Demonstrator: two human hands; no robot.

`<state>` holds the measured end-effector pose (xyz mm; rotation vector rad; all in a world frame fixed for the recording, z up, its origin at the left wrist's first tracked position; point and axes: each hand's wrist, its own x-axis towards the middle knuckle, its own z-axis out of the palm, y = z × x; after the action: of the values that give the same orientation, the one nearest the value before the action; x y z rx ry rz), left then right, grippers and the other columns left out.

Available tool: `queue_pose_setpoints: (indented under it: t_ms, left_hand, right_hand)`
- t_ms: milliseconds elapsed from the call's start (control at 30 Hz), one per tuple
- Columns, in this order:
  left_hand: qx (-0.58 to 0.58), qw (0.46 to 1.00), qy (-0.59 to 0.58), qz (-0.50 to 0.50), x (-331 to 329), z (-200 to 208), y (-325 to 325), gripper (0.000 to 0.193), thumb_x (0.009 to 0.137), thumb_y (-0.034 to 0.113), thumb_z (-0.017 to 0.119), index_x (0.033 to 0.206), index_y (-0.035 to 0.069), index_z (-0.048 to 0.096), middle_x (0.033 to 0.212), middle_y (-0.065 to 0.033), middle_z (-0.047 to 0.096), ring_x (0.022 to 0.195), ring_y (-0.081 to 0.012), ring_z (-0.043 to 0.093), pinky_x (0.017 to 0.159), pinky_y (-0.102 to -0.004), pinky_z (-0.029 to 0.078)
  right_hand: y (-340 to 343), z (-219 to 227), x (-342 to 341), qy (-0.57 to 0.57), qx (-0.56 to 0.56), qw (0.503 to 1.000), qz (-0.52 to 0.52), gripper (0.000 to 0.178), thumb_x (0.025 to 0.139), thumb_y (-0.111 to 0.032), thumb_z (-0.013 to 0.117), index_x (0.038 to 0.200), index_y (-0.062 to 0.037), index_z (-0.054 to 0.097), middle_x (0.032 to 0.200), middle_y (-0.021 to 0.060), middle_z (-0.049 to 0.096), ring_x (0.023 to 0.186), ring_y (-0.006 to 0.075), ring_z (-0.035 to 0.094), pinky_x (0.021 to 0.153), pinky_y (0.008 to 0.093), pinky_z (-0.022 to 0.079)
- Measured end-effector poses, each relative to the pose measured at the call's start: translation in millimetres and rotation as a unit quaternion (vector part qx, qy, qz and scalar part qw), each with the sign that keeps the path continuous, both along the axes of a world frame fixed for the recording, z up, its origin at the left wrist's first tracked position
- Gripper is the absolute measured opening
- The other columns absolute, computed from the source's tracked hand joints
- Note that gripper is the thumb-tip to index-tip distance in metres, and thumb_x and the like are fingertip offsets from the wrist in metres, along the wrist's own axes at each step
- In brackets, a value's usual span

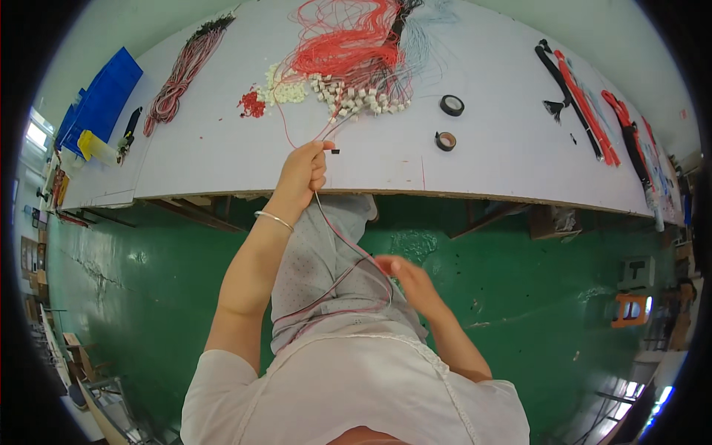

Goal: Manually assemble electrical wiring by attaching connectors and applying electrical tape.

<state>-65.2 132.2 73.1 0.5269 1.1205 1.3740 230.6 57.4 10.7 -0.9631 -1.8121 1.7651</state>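
Note:
At the table's front edge my left hand (305, 167) is closed around a few thin wires. A small black connector (335, 151) sticks out beside its fingertips. From below this hand the red, black and white wires (343, 236) slant down over my lap to my right hand (409, 280). The right fingers are curled against the wires and slightly blurred by motion. More wire loops lie across my grey trousers. Just beyond the left hand is a cluster of white connectors (363, 100) on wire ends, with a big bundle of red wires (345, 52) behind it.
Loose cream connector pieces (285, 90) and small red pieces (252, 104) lie by the bundle. Two tape rolls (452, 105) (445, 141) sit to the right. A wire hank (172, 96) and blue bin (104, 100) are left; wire bundles (582, 104) lie far right. An orange stool (631, 310) stands on the floor.

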Motion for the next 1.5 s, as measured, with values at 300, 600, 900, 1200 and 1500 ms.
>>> queue_pose_setpoints:
  t_ms: [300,600,900,1200,1500]
  left_hand:
    - [0.067,0.995,0.072,0.019,34.4,29.7,-80.1,0.021,0.104,0.025,0.049,0.097,0.007,0.058,0.064,0.0068,0.039,0.050,-0.0029,0.028,0.045,-0.0216,0.025]
    - [-0.027,0.891,0.238,-0.385,60.8,-16.0,-163.1,0.027,0.106,0.025,0.043,0.103,0.006,0.061,0.079,-0.0064,0.056,0.074,-0.0171,0.056,0.071,-0.0325,0.046]
    - [0.212,0.887,0.395,-0.109,56.4,-70.2,-121.8,0.026,0.099,0.015,0.057,0.120,0.004,0.066,0.095,-0.0066,0.068,0.083,-0.0172,0.058,0.074,-0.0314,0.048]
    - [0.080,0.987,0.125,0.055,4.8,42.4,-71.2,0.012,0.095,0.006,0.064,0.103,-0.002,0.069,0.096,-0.0063,0.068,0.075,-0.0055,0.057,0.065,-0.0211,0.045]
    - [0.129,0.983,0.093,0.091,-23.6,26.6,-71.5,0.016,0.094,0.004,0.064,0.109,-0.002,0.068,0.095,-0.0036,0.066,0.070,-0.0050,0.051,0.061,-0.0200,0.040]
  right_hand:
    - [79.1,43.6,-90.0,0.111,-0.075,0.991,-0.026,0.048,0.108,-0.036,0.041,0.134,0.0014,0.056,0.122,0.0136,0.065,0.109,0.0228,0.064,0.099,0.0358,0.048]
    - [118.9,40.1,-126.2,0.369,-0.396,0.834,-0.104,0.033,0.108,-0.033,0.041,0.105,-0.0043,0.058,0.066,-0.0028,0.049,0.050,0.0073,0.039,0.046,0.0221,0.033]
    - [79.6,78.0,-87.5,0.158,-0.147,0.976,-0.008,0.032,0.108,-0.030,0.041,0.091,-0.0061,0.053,0.060,-0.0059,0.034,0.049,0.0035,0.025,0.045,0.0218,0.022]
    - [87.0,99.1,-90.2,0.005,0.008,0.996,0.093,0.029,0.106,-0.025,0.045,0.104,-0.0017,0.062,0.070,-0.0023,0.052,0.062,0.0051,0.045,0.057,0.0211,0.037]
    - [87.5,94.9,-177.4,0.084,0.052,0.995,0.008,0.017,0.102,-0.014,0.057,0.111,-0.0002,0.059,0.087,0.0015,0.063,0.077,0.0078,0.056,0.068,0.0234,0.045]
